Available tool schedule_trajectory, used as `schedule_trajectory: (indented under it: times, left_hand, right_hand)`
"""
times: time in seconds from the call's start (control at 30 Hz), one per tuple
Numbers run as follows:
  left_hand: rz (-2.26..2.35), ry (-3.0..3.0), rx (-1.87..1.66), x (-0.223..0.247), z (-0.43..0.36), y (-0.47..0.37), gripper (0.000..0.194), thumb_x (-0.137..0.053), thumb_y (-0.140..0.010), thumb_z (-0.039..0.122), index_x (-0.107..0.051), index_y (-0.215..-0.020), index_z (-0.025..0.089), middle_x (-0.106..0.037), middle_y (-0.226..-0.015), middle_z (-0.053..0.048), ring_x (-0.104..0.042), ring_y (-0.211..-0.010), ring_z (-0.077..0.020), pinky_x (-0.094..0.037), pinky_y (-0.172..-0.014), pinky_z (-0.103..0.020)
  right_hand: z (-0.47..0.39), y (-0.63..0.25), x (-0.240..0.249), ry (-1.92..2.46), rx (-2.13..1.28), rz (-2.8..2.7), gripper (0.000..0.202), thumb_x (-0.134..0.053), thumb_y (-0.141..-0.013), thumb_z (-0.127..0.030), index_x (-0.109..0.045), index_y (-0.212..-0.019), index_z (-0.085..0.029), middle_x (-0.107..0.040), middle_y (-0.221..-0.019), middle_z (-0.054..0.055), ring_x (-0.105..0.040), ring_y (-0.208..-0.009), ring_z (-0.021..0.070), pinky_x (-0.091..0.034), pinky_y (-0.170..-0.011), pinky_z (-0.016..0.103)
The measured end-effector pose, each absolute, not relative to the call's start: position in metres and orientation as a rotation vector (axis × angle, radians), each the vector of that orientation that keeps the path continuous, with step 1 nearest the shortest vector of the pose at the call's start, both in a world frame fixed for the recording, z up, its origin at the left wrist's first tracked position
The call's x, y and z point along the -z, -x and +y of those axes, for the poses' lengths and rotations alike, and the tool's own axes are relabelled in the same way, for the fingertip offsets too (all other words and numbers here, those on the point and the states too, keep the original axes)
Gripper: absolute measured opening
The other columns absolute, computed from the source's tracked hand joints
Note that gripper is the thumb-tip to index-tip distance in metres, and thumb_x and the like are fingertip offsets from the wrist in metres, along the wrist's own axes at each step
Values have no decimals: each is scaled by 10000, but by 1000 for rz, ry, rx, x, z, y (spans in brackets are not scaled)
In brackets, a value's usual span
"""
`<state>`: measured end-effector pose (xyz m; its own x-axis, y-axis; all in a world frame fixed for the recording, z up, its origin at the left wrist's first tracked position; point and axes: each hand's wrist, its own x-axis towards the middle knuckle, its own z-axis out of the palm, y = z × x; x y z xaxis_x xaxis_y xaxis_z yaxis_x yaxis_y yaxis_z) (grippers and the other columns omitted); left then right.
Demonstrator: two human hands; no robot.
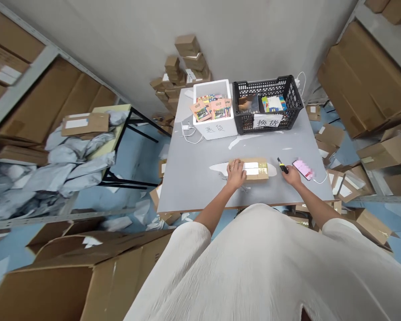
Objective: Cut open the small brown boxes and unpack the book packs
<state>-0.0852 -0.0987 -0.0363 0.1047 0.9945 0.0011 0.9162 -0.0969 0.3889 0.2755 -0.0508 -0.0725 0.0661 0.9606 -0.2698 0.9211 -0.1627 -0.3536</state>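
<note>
A small cardboard box (263, 175) with a white label and shiny tape at its right end lies on the grey table (187, 178). My left hand (235, 173) grips the left end of this box, holding it against the tabletop. To the right, apart from the box, my right hand (291, 175) is closed around the handle of a black and yellow utility knife (282, 165). The knife's tip points up and away from me. Beside that hand lies a phone (303, 169) with a lit pink screen and a white cable.
At the table's back stand a white foam bin (217, 130) of pink booklets and a black plastic crate (269, 127). Small boxes (192, 60) are stacked behind. Grey mailing bags (63, 174) fill a left-hand side table. A large open carton (120, 276) sits at lower left.
</note>
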Motion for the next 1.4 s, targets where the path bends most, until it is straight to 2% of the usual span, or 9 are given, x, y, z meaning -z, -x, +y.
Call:
schedule_trajectory:
  times: [0.13,0.27,0.43,0.7,0.9,1.03,1.17,1.3,1.4]
  left_hand:
    - [2009,-1962,-372,36,-121,107,556,-455,-1082,322,-529,-1620,204,-403,-1787,-205,-328,-1686,-361,-269,-1347,-633]
    - [2057,-1844,-370,36,-135,115,560,-504,-1085,384,-511,-1621,220,-383,-1793,-199,-373,-1655,-371,-344,-1315,-601]
    - [2076,-1767,-333,37,-140,115,578,-510,-1098,415,-481,-1645,232,-380,-1788,-188,-433,-1602,-379,-441,-1248,-563]
    - [2064,-1781,-369,45,-138,121,600,-565,-1077,428,-494,-1642,242,-404,-1761,-195,-473,-1559,-394,-451,-1250,-577]
    - [2024,-1777,-425,50,-133,128,632,-609,-1051,461,-510,-1631,230,-406,-1748,-208,-492,-1539,-398,-461,-1234,-578]
    - [2043,-1766,-429,53,-133,127,665,-622,-1034,482,-495,-1642,243,-430,-1734,-212,-473,-1549,-426,-441,-1226,-610]
    - [2019,-1793,-478,54,-134,126,671,-629,-1025,473,-492,-1645,256,-416,-1751,-207,-422,-1594,-422,-374,-1266,-616]
    - [1952,-1793,-592,53,-130,128,889,-677,-994,454,-279,-1767,267,-357,-1805,-202,-366,-1652,-404,-338,-1293,-600]
    - [1905,-1763,-672,53,-126,130,1078,-714,-970,440,-61,-1812,274,-349,-1824,-192,-385,-1659,-384,-345,-1294,-585]
  right_hand:
    - [-42,-271,94,2348,-729,-1971,452,-638,-1003,-400,-707,-1378,-157,-706,-1353,210,-664,-1264,354,-506,-999,407]
    - [-39,-268,117,2411,-815,-1930,470,-630,-1019,-390,-649,-1418,-141,-668,-1415,225,-664,-1257,342,-521,-1010,412]
    - [-40,-269,144,2326,-854,-1850,472,-712,-962,-395,-637,-1364,-158,-665,-1369,224,-659,-1242,354,-537,-1033,443]
    - [-48,-262,151,2304,-877,-1697,469,-702,-945,-421,-592,-1327,-172,-622,-1382,255,-622,-1284,399,-516,-1074,512]
    - [-62,-257,130,2254,-762,-1700,521,-598,-1000,-470,-593,-1427,-171,-634,-1418,238,-591,-1321,393,-483,-1126,542]
    - [-63,-238,99,1951,-872,-1699,474,-457,-1053,-450,-645,-1400,-187,-691,-1356,197,-674,-1192,323,-545,-1089,491]
    - [-67,-207,62,1750,-949,-1684,482,-455,-1050,-484,-650,-1398,-214,-753,-1276,154,-715,-1103,302,-580,-1042,476]
    - [-78,-181,30,1672,-946,-1698,528,-464,-1050,-500,-559,-1485,-216,-775,-1265,150,-722,-1098,299,-589,-1024,472]
    - [-78,-170,11,1615,-891,-1761,518,-385,-1101,-494,-481,-1544,-244,-733,-1420,159,-700,-1225,294,-579,-1054,470]
